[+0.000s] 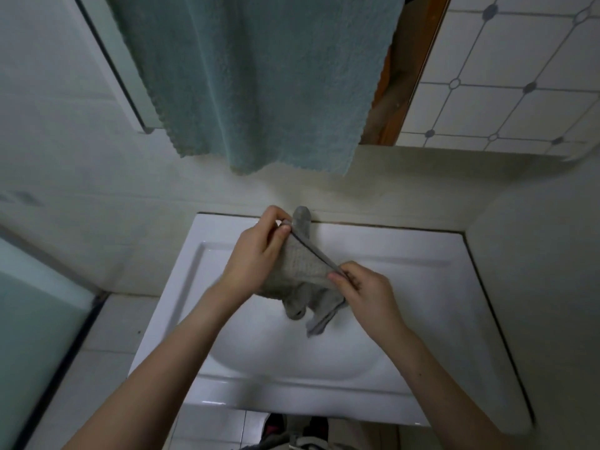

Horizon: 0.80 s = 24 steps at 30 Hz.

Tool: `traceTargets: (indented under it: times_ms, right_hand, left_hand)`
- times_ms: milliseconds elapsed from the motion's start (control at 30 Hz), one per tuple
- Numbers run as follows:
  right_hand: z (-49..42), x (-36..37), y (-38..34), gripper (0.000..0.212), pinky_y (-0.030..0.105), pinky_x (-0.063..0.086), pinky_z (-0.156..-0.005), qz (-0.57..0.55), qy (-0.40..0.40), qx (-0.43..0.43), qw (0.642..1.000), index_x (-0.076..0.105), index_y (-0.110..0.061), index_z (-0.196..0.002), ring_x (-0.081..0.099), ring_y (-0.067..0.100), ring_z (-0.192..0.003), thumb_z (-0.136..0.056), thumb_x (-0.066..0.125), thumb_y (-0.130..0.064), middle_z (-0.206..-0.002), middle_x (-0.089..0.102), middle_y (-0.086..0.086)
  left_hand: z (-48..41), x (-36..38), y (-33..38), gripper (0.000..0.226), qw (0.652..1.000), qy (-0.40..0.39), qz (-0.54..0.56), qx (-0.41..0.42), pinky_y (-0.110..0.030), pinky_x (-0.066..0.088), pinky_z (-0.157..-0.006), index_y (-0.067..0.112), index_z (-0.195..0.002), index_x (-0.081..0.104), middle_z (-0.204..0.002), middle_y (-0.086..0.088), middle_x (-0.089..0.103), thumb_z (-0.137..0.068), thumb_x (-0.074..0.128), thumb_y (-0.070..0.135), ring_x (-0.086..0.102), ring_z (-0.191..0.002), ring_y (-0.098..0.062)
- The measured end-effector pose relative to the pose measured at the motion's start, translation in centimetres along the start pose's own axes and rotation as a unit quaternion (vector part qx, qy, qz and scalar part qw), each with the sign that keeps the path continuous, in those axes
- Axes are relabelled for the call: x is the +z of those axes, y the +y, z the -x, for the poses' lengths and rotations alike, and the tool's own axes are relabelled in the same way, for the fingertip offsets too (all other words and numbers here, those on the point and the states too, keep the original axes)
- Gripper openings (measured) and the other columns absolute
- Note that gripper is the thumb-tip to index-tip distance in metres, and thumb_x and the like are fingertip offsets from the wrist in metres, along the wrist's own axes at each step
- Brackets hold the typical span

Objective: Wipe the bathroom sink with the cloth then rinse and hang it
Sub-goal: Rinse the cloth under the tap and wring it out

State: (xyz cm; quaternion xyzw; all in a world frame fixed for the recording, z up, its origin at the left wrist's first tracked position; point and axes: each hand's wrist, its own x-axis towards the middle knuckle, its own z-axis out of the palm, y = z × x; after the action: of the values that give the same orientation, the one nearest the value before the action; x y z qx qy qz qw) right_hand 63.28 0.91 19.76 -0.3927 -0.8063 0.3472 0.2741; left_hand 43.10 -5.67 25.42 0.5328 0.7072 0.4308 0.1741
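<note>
We stretch grey cloth [303, 271] over sink [422, 287] back edge; left hand [256, 254], right hand [363, 290] pinching hem; keep it taut, find corners.

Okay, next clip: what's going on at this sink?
A person stands at a white bathroom sink and holds a grey cloth over the basin with both hands. The left hand pinches one end of the cloth's top edge near the back wall, and the right hand pinches the other end, so that edge is pulled taut while the rest hangs bunched below. A teal towel hangs on the wall above. No running water is visible.
</note>
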Motion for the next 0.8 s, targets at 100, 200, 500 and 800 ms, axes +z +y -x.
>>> traceTargets:
  times_ms: [100, 200, 500, 800]
  right_hand:
    - [-0.1, 0.9, 0.1, 0.022, 0.022, 0.037, -0.051, -0.053, -0.074, 0.061, 0.994, 0.060, -0.013, -0.071, 0.043, 0.006, -0.048, -0.090, 0.063, -0.022, -0.051, 0.047, -0.007]
    - [-0.1, 1.4, -0.9, 0.022, 0.018, 0.042, -0.057, -0.119, -0.081, 0.063, 0.988, 0.060, -0.023, -0.072, 0.050, 0.006, -0.059, -0.092, 0.059, -0.016, -0.064, 0.054, -0.007]
    - [1.1, 2.2, -3.1, 0.032, 0.021, 0.033, -0.054, -0.193, -0.038, 0.066, 0.978, 0.048, -0.005, -0.066, 0.038, 0.008, -0.054, -0.093, 0.059, -0.017, -0.056, 0.039, 0.002]
    - [2.6, 5.5, -11.5, 0.028, 0.023, 0.045, -0.057, -0.335, -0.122, 0.022, 0.934, 0.057, 0.005, -0.071, 0.050, 0.013, -0.059, -0.089, 0.064, -0.015, -0.062, 0.056, 0.020]
  left_hand:
    - [-0.1, 1.3, -3.9, 0.016, 0.988, -0.051, -0.005, -0.147, -0.024, 0.043, -0.064, 0.017, -0.096, 0.059, -0.090, -0.010, 0.067, -0.099, 0.046, 0.026, 0.059, -0.081, -0.022]
    - [1.2, 2.2, -6.2, 0.017, 0.979, -0.066, 0.011, -0.194, -0.015, 0.044, -0.059, 0.016, -0.097, 0.063, -0.095, -0.008, 0.068, -0.098, 0.049, 0.024, 0.059, -0.080, -0.019]
    - [7.2, 0.2, -6.9, 0.016, 0.955, 0.027, 0.162, -0.249, -0.032, 0.052, -0.073, 0.015, -0.104, 0.063, -0.091, -0.009, 0.068, -0.098, 0.048, 0.018, 0.064, -0.077, -0.019]
    - [21.7, -5.4, -9.0, 0.021, 0.849, 0.329, 0.211, -0.356, -0.033, 0.048, -0.068, 0.004, -0.094, 0.065, -0.082, -0.013, 0.066, -0.095, 0.048, 0.016, 0.062, -0.070, -0.020]
